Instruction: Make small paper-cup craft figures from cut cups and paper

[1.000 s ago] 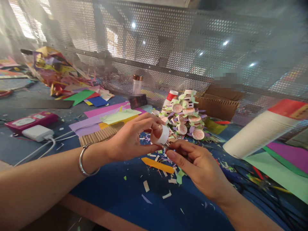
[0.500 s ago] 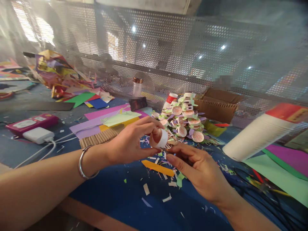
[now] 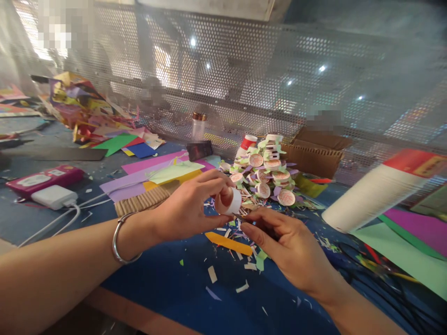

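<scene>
My left hand (image 3: 186,204), with a silver bangle at the wrist, grips a short white cut-down paper cup (image 3: 235,202) between thumb and fingers. The cup is tilted, its open side toward me. My right hand (image 3: 288,244) is closed on a thin dark tool (image 3: 238,216), whose tip meets the cup's lower edge. Most of that tool is hidden in the fingers, so I cannot tell its kind. Just behind the cup stands a heap of similar cut cup pieces (image 3: 262,190) with green and purple paper strips on them. Below the hands lies an orange paper strip (image 3: 228,243).
Paper scraps (image 3: 212,274) litter the blue tabletop (image 3: 157,279). At right lean stacked paper cups (image 3: 366,195) near black cables (image 3: 377,288). Coloured sheets (image 3: 129,186), a white charger (image 3: 54,196) and a pink box (image 3: 45,179) lie left. A perforated metal screen (image 3: 226,79) stands behind.
The cut cup has shifted very slightly left in my left hand's grip. Both hands keep their hold, and the tool's tip stays at the cup's edge.
</scene>
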Tool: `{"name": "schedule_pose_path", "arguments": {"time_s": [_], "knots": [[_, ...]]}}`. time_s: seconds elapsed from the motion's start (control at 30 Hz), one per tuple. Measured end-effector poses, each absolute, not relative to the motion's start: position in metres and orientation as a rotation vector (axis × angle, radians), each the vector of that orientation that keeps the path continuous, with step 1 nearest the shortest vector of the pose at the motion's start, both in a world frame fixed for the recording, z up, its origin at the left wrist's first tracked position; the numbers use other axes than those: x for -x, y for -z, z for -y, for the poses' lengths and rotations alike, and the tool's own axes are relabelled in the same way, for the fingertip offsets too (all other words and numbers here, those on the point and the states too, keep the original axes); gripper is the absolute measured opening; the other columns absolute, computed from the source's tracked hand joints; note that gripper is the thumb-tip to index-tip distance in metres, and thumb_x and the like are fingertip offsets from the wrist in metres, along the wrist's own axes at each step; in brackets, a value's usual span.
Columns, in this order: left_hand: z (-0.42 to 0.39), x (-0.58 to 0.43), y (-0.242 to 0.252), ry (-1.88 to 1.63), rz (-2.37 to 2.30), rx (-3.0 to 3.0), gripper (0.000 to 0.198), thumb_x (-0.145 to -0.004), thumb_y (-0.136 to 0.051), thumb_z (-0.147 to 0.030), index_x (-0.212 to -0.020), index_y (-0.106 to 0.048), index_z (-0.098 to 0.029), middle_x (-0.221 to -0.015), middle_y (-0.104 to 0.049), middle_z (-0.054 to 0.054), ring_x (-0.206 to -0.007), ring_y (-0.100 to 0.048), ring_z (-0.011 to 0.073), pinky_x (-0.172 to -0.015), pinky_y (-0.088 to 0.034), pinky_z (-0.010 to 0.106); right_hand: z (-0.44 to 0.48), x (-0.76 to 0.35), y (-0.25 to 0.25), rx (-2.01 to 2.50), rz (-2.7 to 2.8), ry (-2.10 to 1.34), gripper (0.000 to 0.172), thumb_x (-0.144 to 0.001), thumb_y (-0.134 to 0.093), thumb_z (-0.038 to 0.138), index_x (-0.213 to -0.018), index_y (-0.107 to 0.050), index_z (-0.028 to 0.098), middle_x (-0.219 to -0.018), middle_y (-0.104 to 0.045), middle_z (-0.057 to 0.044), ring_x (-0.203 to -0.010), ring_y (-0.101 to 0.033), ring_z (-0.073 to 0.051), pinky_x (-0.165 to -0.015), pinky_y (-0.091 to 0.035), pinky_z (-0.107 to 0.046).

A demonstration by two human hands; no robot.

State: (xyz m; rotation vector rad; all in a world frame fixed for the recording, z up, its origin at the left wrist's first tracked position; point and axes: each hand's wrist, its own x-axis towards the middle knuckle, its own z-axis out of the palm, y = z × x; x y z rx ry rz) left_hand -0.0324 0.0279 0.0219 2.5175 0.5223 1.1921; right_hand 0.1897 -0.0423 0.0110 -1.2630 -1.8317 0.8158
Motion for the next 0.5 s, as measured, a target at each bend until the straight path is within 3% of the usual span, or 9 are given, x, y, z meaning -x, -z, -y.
{"name": "schedule_pose_path", "arguments": {"time_s": [0.13,0.3,0.5], "knots": [[-0.031,0.03,-0.016,-1.128,-0.526,-2.324,0.018,-0.081,-0.076,-0.015,-0.088,-0.059,-0.017,-0.11,-0.063,0.007,-0.1,-0.063,0.0164,-0.083,-0.056,0.029,0.041,-0.189,-0.014,1.26,1.808,-0.929,0.026,-0.093,-0.067,0.05,-0.089,-0.07,0.024,-0.076,-0.06,0.001,-0.067,-0.05,-0.013,-0.057,-0.041,-0.025],[-0.034,0.028,-0.011,-1.079,-0.446,-2.139,0.021,-0.081,-0.076,-0.014,-0.09,-0.057,-0.016,-0.114,-0.061,0.01,-0.113,-0.061,0.0206,-0.085,-0.058,0.03,0.037,-0.194,-0.019,1.256,1.785,-1.034,0.027,-0.093,-0.068,0.051,-0.091,-0.071,0.024,-0.08,-0.063,0.001,-0.073,-0.053,-0.012,-0.063,-0.043,-0.023],[-0.033,0.028,-0.012,-1.078,-0.423,-2.229,0.022,-0.081,-0.075,-0.013,-0.091,-0.055,-0.016,-0.118,-0.062,0.011,-0.115,-0.061,0.0207,-0.089,-0.058,0.031,0.034,-0.199,-0.018,1.262,1.715,-1.066,0.028,-0.093,-0.068,0.052,-0.093,-0.071,0.024,-0.084,-0.064,0.002,-0.074,-0.052,-0.011,-0.065,-0.04,-0.023]]}}
